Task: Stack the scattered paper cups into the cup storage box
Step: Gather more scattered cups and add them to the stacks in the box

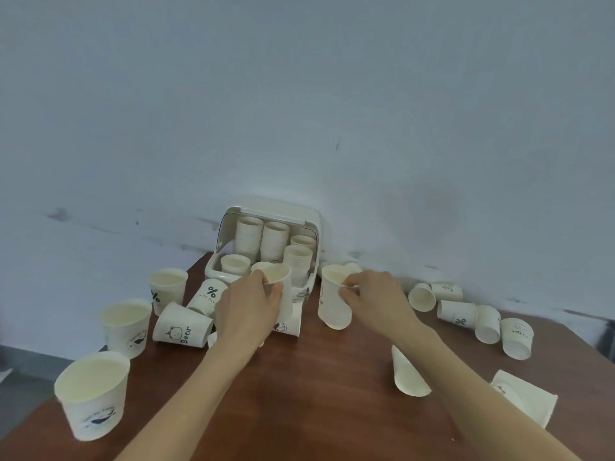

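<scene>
Left hand grips a cup; right hand pinches another cup's rim. Lower each squarely (rims level) onto stacks in the box at 12 o'clock.

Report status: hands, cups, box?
Left hand grips a cup; right hand pinches another cup's rim. Storage box open, part-filled. Loose cups crowd its front.

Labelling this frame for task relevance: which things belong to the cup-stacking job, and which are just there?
Belongs to the job:
- storage box, lid up, stacks inside
- left hand gripping a cup
- right hand pinching the rim of a cup stack
- loose cups left and right

Just there:
- wooden table
- wall
</scene>
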The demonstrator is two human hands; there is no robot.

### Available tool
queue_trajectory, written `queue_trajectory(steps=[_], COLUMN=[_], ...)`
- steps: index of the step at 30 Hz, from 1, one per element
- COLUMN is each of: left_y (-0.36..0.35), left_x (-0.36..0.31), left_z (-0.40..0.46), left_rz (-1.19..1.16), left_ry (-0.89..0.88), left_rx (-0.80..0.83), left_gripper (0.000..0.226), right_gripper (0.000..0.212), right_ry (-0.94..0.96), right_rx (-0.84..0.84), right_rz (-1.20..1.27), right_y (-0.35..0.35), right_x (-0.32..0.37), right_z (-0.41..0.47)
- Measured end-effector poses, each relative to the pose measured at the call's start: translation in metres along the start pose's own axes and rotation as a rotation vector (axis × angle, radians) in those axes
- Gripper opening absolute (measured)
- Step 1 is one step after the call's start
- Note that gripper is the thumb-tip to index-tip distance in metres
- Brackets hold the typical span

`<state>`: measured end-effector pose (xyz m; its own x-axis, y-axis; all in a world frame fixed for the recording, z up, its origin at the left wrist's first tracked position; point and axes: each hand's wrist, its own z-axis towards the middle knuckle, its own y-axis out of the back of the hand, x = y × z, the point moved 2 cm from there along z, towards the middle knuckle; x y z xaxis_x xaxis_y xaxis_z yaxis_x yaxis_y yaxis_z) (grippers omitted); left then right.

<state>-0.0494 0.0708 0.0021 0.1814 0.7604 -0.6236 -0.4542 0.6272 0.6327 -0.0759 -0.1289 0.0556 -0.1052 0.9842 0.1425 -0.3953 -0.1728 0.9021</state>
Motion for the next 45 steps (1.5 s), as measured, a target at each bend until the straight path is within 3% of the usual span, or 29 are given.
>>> queue_trajectory(steps=[20,34,45], left_y=[0.011,0.009,0.006], left_x=[0.047,0.062,0.079], left_z=[-0.01,0.006,0.029], left_rz=[0.024,-0.005,0.018], left_ry=[0.097,0.073,0.047], left_rx=[-0.025,-0.078,-0.099], left_gripper=[0.025,0.024,0.02], right_gripper=[0.021,0.023,0.022], right_ry=[0.003,-0.015,-0.004], right_rx=[0.11,-0.13,0.066], right_rz=[0.202,0.18,0.037], right_y=[-0.052,-0.09,-0.152], right_x=[0.038,0.073,0.07], right_z=[0.015,0.124,0.151])
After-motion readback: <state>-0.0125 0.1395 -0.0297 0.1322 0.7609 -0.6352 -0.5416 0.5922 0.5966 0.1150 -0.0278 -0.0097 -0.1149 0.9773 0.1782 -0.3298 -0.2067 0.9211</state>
